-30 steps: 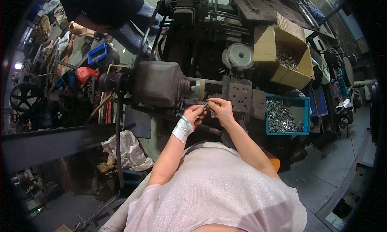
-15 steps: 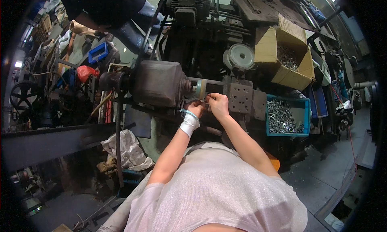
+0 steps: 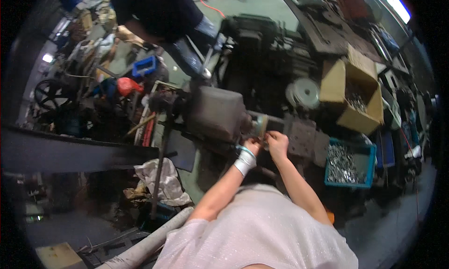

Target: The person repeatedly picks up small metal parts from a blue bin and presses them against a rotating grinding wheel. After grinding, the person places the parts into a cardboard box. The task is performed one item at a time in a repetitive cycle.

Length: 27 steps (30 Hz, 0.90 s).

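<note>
From the head view, both hands meet at the machine's spindle nose (image 3: 258, 126): the left hand (image 3: 253, 146) and right hand (image 3: 277, 142) pinch a small metal piece (image 3: 265, 139) between them, seemingly seating it (next calls for fine alignment). Right of the grip sits a blue bin (image 3: 369, 153) of metal parts; above that, an open cardboard box (image 3: 333, 84).

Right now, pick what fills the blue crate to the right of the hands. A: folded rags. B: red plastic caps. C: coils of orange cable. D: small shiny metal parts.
D: the blue crate beside the right hand holds a heap of small silvery metal parts, and no rags, caps or cable show inside it.
</note>
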Tool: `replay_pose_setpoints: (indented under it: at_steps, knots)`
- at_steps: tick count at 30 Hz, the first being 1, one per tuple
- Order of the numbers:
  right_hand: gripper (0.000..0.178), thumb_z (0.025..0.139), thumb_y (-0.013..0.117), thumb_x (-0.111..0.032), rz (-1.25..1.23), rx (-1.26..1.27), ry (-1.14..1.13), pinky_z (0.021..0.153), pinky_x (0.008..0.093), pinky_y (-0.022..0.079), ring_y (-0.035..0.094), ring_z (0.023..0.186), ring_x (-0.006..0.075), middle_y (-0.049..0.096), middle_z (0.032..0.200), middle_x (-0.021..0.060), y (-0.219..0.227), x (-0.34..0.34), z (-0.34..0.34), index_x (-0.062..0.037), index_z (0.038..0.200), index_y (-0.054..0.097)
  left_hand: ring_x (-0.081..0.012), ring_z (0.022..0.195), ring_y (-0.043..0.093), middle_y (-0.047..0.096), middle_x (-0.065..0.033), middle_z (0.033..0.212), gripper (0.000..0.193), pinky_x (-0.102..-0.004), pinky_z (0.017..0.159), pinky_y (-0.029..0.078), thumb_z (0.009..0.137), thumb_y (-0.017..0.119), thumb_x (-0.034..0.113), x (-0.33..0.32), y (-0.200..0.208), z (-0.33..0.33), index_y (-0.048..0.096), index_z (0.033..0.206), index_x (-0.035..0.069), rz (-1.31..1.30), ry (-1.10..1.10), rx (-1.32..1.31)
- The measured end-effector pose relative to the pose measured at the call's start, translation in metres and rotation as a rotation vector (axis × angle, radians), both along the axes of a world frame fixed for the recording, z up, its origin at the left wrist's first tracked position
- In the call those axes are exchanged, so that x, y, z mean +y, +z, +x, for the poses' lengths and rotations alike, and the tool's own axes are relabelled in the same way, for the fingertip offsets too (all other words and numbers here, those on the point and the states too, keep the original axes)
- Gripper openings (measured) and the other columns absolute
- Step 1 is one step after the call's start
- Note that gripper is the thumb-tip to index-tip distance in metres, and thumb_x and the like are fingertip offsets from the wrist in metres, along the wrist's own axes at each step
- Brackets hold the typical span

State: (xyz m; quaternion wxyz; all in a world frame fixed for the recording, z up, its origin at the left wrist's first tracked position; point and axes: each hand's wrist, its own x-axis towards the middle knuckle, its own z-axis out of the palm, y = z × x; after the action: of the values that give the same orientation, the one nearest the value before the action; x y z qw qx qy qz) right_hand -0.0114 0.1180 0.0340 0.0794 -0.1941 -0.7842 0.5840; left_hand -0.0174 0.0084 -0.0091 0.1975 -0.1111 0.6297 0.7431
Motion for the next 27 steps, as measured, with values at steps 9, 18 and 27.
replay_pose_setpoints:
  at_steps: [9,18,27]
  knots:
    - [0.013,0.074,0.058,-0.006,-0.685,-0.218,-0.069,0.038,0.0239,0.036,0.05,0.05,0.0108,0.057,0.065,0.0073,0.027,0.021,0.023,0.0033,0.082,0.06,-0.0042,0.05,0.044,0.054,0.0022,0.062,0.021,-0.0179,0.042,0.033,0.078,0.06,0.027,-0.016,0.046,0.02,0.06,0.077,0.006,0.036,-0.215,-0.152]
    - [0.021,0.083,0.044,-0.021,-1.666,-0.312,-0.21,0.045,0.0234,0.04,0.046,0.066,0.0191,0.046,0.078,0.0088,0.062,0.064,0.051,-0.002,0.074,0.049,-0.0082,0.059,0.044,0.051,-0.0027,0.074,0.019,-0.0194,0.045,0.036,0.083,0.053,0.02,-0.034,0.052,0.033,0.053,0.089,0.003,0.672,-0.002,-0.56]
    - [0.012,0.076,0.048,-0.013,-1.701,-0.058,-0.575,0.053,0.0354,0.046,0.05,0.059,0.0233,0.05,0.067,0.0105,0.048,0.203,0.016,-0.0025,0.07,0.048,-0.0105,0.061,0.042,0.049,-0.0046,0.077,0.019,-0.0245,0.053,0.037,0.087,0.046,0.018,-0.045,0.045,0.043,0.053,0.091,0.0,0.784,0.119,-0.673]
